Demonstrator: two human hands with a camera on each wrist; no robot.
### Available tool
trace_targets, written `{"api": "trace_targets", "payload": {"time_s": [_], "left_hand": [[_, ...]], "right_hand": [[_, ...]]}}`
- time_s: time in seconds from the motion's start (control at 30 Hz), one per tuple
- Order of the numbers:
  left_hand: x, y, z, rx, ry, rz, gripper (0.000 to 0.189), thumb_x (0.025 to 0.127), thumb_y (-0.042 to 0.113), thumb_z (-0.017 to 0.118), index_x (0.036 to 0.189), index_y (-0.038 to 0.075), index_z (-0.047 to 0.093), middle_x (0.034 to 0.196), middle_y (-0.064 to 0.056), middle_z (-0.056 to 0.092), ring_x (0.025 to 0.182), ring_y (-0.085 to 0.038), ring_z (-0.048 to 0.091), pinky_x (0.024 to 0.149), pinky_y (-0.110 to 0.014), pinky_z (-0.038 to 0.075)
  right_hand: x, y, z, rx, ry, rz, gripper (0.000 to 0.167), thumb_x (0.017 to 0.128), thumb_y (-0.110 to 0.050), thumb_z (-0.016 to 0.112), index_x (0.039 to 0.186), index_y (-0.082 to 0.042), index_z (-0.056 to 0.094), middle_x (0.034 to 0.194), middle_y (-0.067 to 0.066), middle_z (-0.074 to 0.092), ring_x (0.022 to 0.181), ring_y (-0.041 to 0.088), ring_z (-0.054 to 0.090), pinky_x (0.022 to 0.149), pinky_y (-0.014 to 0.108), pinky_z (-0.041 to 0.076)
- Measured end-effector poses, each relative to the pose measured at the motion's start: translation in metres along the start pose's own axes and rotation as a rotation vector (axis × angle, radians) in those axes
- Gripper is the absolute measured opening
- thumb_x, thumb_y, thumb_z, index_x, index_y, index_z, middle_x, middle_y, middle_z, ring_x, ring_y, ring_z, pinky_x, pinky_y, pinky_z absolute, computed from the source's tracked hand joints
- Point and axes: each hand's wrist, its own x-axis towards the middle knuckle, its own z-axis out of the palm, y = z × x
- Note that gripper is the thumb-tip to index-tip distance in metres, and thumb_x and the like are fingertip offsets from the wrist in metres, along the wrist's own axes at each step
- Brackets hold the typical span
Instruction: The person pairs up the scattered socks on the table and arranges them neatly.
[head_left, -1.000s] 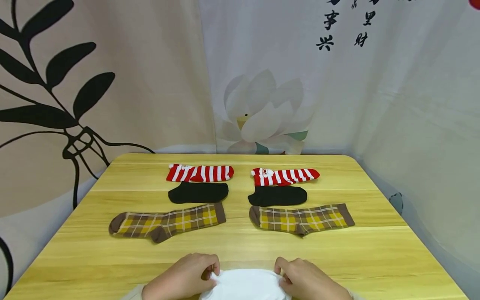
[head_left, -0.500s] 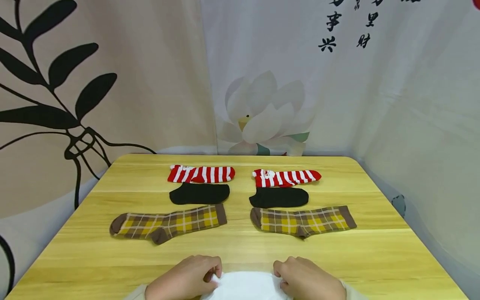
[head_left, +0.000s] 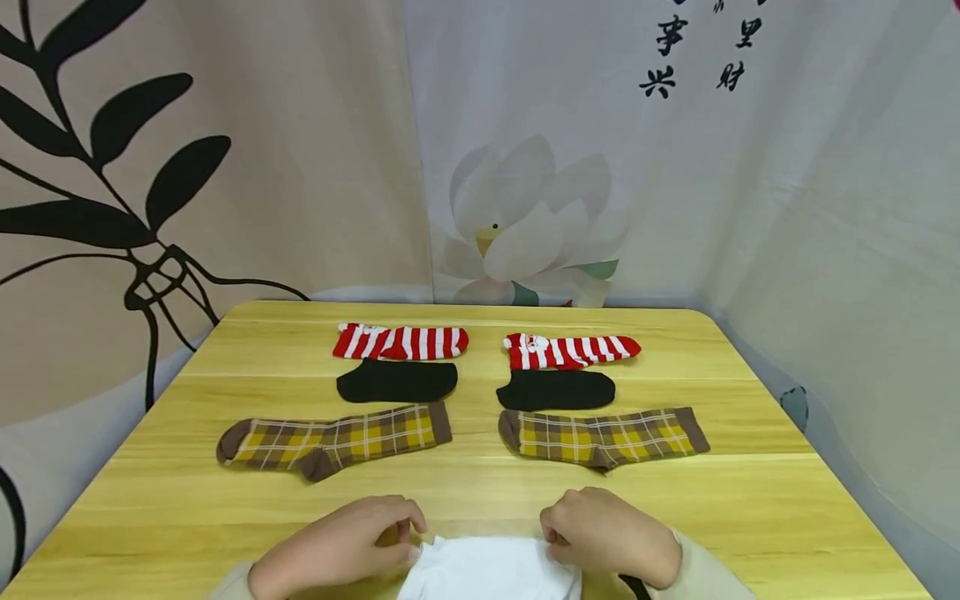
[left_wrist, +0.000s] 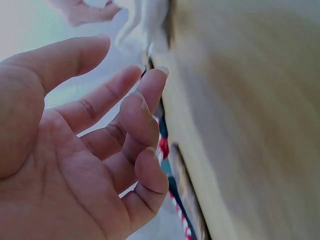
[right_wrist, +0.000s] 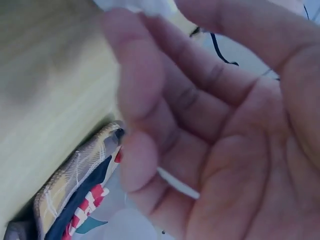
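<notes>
A white cloth (head_left: pixel 491 571) lies at the near edge of the table, its lower part cut off by the head view. My left hand (head_left: pixel 348 537) is beside its left corner, the thumb apart from loosely bent fingers. In the left wrist view, nothing lies between those fingers, and the white cloth (left_wrist: pixel 145 25) is beyond them. My right hand (head_left: pixel 611 533) holds the cloth's right corner with curled fingers, which hide that corner. White fabric (right_wrist: pixel 145 6) shows by its fingertips at the top of the right wrist view.
Behind the hands, two plaid socks (head_left: pixel 360 435) (head_left: pixel 600 437) lie flat on the wooden table (head_left: pixel 765 500). Two black ankle socks (head_left: pixel 397 381) (head_left: pixel 555 389) come beyond them, then two red-and-white striped socks (head_left: pixel 420 342) (head_left: pixel 581 351). A printed curtain (head_left: pixel 315 150) hangs behind the table.
My left hand has let go of the cloth's left corner and shifted left, its fingers spreading. The right hand has moved slightly up and left, and the cloth's top edge looks more rumpled.
</notes>
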Motion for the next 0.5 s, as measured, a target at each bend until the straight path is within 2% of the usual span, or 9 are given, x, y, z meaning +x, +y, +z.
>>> {"api": "trace_targets", "payload": {"time_s": [0.1, 0.23, 0.37, 0.5], "left_hand": [[-0.007, -0.003, -0.012, -0.023, 0.054, -0.019, 0.025, 0.095, 0.036, 0.058, 0.109, 0.017, 0.063, 0.087, 0.012, 0.058, 0.062, 0.001, 0.045, 0.059, -0.022, 0.042], [-0.017, -0.006, -0.028, -0.024, 0.169, -0.044, 0.027, 0.097, 0.035, 0.056, 0.11, 0.011, 0.063, 0.09, 0.007, 0.061, 0.066, -0.001, 0.047, 0.056, -0.023, 0.042], [-0.026, -0.009, -0.04, 0.014, 0.287, -0.1, 0.028, 0.097, 0.036, 0.056, 0.108, 0.012, 0.064, 0.094, 0.006, 0.063, 0.073, -0.002, 0.049, 0.061, -0.023, 0.043], [-0.031, -0.015, -0.045, 0.034, 0.361, -0.164, 0.029, 0.096, 0.039, 0.056, 0.108, 0.013, 0.064, 0.094, 0.004, 0.063, 0.075, -0.004, 0.048, 0.061, -0.023, 0.042]], "right_hand": [[0.008, 0.002, -0.007, 0.082, 0.038, -0.014, 0.013, 0.086, -0.018, 0.071, 0.074, -0.02, 0.065, 0.062, -0.017, 0.049, 0.054, -0.003, 0.039, 0.053, 0.016, 0.037], [0.022, 0.005, -0.015, 0.2, 0.081, -0.026, 0.005, 0.089, -0.018, 0.068, 0.085, -0.016, 0.07, 0.068, -0.016, 0.058, 0.056, -0.004, 0.045, 0.054, 0.017, 0.042], [0.035, 0.006, -0.021, 0.271, 0.114, -0.024, 0.008, 0.091, -0.019, 0.066, 0.092, -0.013, 0.072, 0.069, -0.013, 0.058, 0.055, -0.003, 0.043, 0.053, 0.017, 0.04], [0.045, 0.006, -0.024, 0.285, 0.14, -0.041, 0.009, 0.092, -0.019, 0.065, 0.093, -0.013, 0.071, 0.066, -0.011, 0.057, 0.052, -0.002, 0.039, 0.05, 0.017, 0.036]]}}
